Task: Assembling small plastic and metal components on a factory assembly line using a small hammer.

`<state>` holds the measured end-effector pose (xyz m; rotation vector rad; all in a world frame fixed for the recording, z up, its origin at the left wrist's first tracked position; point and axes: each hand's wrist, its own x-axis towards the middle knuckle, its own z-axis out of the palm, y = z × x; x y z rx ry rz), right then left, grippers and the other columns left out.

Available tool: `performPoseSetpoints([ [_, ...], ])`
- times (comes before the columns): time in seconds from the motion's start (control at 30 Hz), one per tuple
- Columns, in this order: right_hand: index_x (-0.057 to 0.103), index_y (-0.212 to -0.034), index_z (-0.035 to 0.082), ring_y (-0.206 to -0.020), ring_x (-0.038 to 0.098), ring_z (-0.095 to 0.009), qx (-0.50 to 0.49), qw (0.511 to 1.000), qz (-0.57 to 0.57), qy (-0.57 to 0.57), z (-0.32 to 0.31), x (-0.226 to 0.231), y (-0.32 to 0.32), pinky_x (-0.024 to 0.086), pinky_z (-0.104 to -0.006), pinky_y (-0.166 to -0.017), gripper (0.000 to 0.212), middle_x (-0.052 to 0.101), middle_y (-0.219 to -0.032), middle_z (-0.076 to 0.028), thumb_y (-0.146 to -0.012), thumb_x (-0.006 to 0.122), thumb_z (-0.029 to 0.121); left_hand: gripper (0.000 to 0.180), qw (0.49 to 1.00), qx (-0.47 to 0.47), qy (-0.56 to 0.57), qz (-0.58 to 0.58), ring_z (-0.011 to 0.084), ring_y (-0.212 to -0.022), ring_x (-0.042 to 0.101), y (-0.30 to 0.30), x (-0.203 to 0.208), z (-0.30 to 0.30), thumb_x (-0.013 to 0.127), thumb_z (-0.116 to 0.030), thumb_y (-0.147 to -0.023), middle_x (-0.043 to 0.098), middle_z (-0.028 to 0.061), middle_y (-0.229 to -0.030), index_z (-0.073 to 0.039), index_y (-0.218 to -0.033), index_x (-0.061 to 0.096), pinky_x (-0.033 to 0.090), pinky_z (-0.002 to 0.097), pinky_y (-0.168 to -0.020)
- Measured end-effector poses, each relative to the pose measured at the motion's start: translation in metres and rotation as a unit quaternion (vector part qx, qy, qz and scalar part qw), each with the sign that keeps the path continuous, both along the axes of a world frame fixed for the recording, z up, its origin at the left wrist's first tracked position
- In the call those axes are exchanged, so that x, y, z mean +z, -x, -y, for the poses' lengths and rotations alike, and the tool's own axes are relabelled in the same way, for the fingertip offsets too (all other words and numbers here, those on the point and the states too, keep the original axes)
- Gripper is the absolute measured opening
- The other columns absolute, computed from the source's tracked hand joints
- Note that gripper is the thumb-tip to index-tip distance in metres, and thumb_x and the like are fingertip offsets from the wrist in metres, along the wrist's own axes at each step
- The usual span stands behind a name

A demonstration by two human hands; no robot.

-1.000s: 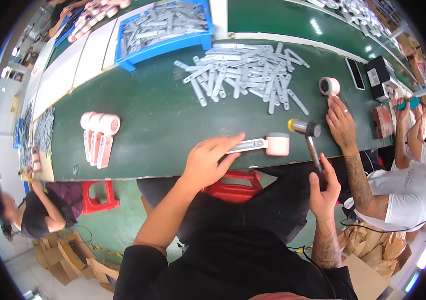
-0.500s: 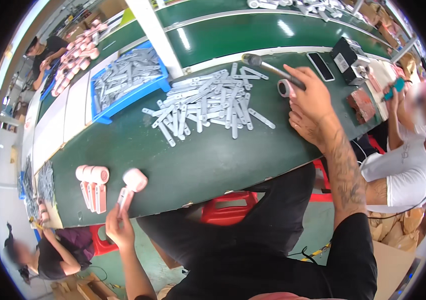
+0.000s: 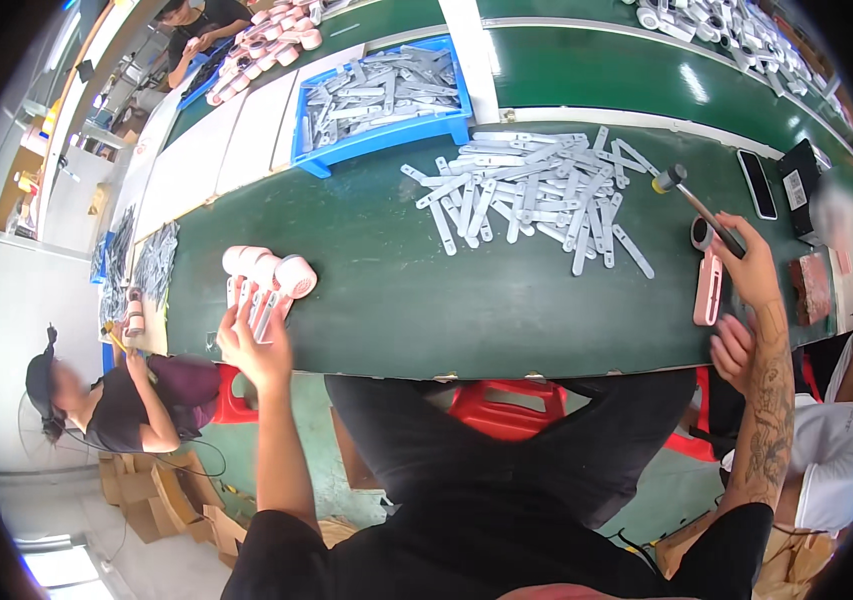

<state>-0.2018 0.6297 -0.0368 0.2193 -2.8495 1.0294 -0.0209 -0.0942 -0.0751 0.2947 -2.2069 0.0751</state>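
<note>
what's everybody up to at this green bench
At the green bench, someone's right hand holds a hammer. Their left hand is at the handles of a row of pink pieces; whether it grips one is hard to tell. Another pink piece lies near the right hand, with a co-worker's hand close to it. Loose grey strips are heaped farther back, with more in a blue bin.

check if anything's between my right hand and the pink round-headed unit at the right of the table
The mallet held in your right hand: its handle slants past the round head of the pink unit. Another person's hand is near the unit's lower end. Nothing else visible stands between them.
</note>
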Motion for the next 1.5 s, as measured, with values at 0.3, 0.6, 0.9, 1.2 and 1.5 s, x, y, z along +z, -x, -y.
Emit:
performPoseSetpoints([
  [0.3,0.067,-0.109,-0.002,-0.103,0.067,-0.019,-0.041,0.999,0.019,0.027,0.039,0.002,-0.071,0.052,-0.0348,-0.097,0.028,0.074,-0.101,-0.011,-0.091,0.083,0.012,0.010,0.916,-0.333,-0.171,0.144,0.0322,-0.096,0.069,0.146,0.014,-0.158,0.086,-0.020,-0.084,0.072,0.0072,-0.092,-0.013,-0.091,0.083,0.055,0.0473,-0.085],
  [0.6,0.067,-0.106,0.003,-0.091,0.071,-0.025,-0.151,0.986,-0.011,0.074,0.136,-0.014,-0.144,0.056,-0.0379,-0.083,0.045,0.072,-0.093,-0.012,-0.081,0.095,0.028,0.020,0.908,-0.268,-0.141,0.289,0.0363,-0.101,0.073,0.217,0.002,-0.239,0.083,-0.031,-0.087,0.077,0.0135,-0.096,-0.012,-0.093,0.085,0.060,0.0484,-0.092],
  [0.9,0.065,-0.108,0.010,-0.088,0.066,-0.025,-0.172,0.980,0.004,0.103,0.220,-0.017,-0.141,0.055,-0.0398,-0.076,0.046,0.063,-0.095,-0.007,-0.080,0.094,0.033,0.008,0.817,-0.432,-0.319,0.210,0.0299,-0.088,0.071,0.108,0.042,-0.243,0.079,-0.009,-0.095,0.075,0.0121,-0.093,-0.005,-0.102,0.077,0.057,0.0405,-0.084],
  [1.2,0.061,-0.110,0.006,-0.088,0.067,-0.029,-0.133,0.984,0.017,0.116,0.254,-0.010,-0.139,0.055,-0.0414,-0.077,0.051,0.065,-0.101,-0.009,-0.080,0.094,0.031,0.023,0.800,-0.490,-0.283,0.201,0.0295,-0.082,0.061,0.039,0.010,-0.264,0.079,0.002,-0.087,0.067,0.0072,-0.090,-0.006,-0.109,0.079,0.051,0.0397,-0.072],
  [1.5,0.061,-0.111,0.004,-0.093,0.067,-0.029,-0.136,0.984,0.013,0.115,0.255,-0.014,-0.141,0.054,-0.0397,-0.082,0.050,0.064,-0.101,-0.011,-0.081,0.094,0.026,0.021,0.801,-0.482,-0.319,0.156,0.0256,-0.080,0.061,0.038,0.006,-0.277,0.085,0.001,-0.083,0.066,0.0055,-0.087,-0.007,-0.101,0.081,0.050,0.0370,-0.067],
])
